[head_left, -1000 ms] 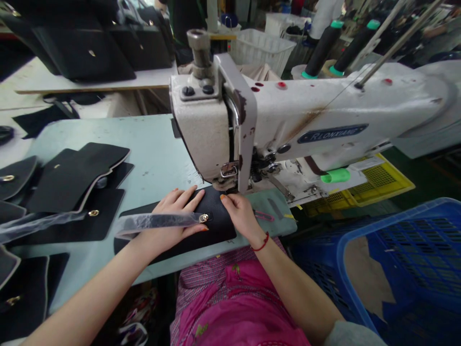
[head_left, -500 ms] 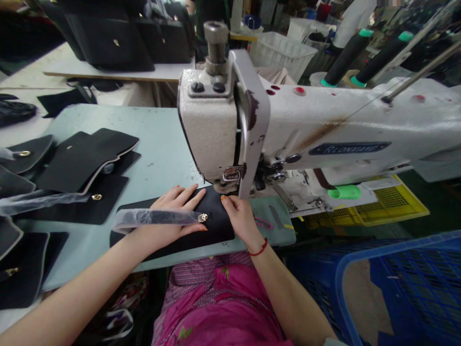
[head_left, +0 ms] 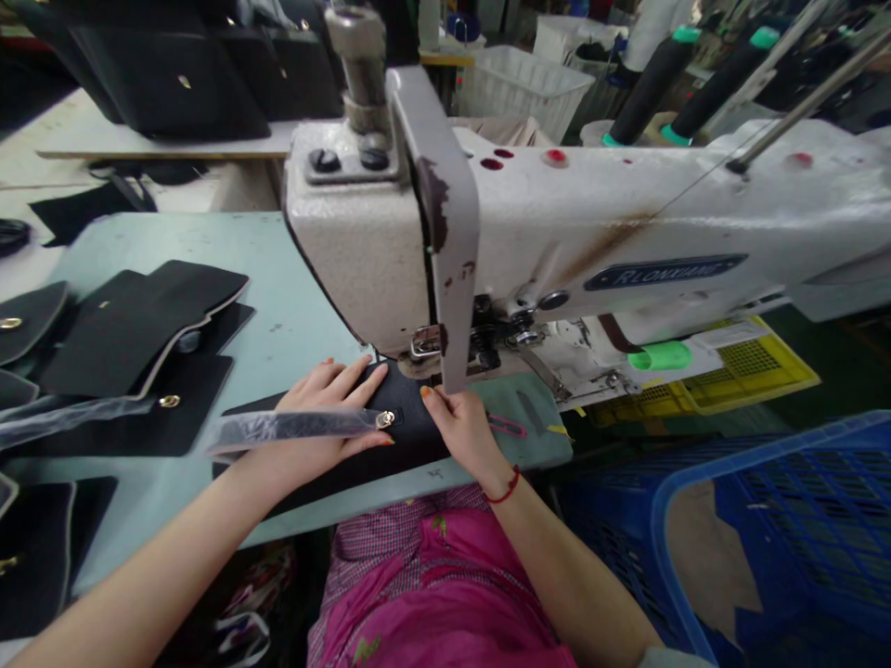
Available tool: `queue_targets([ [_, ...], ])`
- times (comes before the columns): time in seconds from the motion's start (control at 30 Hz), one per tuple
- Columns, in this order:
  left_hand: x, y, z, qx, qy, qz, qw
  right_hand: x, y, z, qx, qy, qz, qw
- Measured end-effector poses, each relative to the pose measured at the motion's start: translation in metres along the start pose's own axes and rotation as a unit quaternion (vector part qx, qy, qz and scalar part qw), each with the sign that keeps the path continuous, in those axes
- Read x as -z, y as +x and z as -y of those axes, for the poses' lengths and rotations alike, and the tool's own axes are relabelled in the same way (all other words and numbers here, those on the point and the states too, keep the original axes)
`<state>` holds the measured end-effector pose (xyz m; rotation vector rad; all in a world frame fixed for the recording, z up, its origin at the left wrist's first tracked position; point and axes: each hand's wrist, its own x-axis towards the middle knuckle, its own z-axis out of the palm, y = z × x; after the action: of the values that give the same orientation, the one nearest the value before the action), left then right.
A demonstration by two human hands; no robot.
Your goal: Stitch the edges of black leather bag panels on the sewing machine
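Observation:
A black leather panel [head_left: 418, 442] lies flat on the pale green table, its far edge under the head of the sewing machine [head_left: 362, 250]. My left hand [head_left: 316, 394] rests on it palm down, fingers stretched out and a little spread. Across the back of that hand runs a strap wrapped in clear plastic [head_left: 278, 425], joined to the panel by a gold metal fitting [head_left: 385, 420]. With thumb and bent fingers, my right hand [head_left: 463, 427] pinches the panel's right edge beside the machine. The needle and the stitch line are hidden from me.
Several black leather pieces [head_left: 132, 334] lie at the left on the table [head_left: 278, 306]. Pink thread snips [head_left: 507, 425] are right of my right hand. A blue crate [head_left: 668, 501] stands at the lower right, a yellow crate [head_left: 766, 371] behind it. Black bags [head_left: 167, 83] stand at the back.
The view has shifted, so the machine and table pieces appear further left. Both hands keep nearly the same hold on the panel, which has barely moved.

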<state>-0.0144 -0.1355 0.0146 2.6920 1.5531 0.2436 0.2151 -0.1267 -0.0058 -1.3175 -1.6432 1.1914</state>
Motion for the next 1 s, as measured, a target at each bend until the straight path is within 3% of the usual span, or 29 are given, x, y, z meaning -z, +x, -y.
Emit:
queue_targets([
  [0.3,0.008,0.017,0.014,-0.011,0.002,0.009,1.0,0.002,0.015,0.004,-0.003,-0.001,-0.01,1.0],
  [0.57,0.001,0.02,0.016,-0.006,0.006,0.018,1.0,0.004,-0.021,-0.019,0.012,-0.085,0.021,0.996],
  [0.77,-0.011,0.023,0.009,-0.003,-0.045,-0.005,0.999,0.0,-0.032,-0.044,-0.023,-0.031,0.04,0.998],
  [1.0,-0.005,0.033,0.007,-0.02,-0.062,0.028,0.997,0.001,-0.031,-0.043,-0.023,0.002,0.045,0.999],
])
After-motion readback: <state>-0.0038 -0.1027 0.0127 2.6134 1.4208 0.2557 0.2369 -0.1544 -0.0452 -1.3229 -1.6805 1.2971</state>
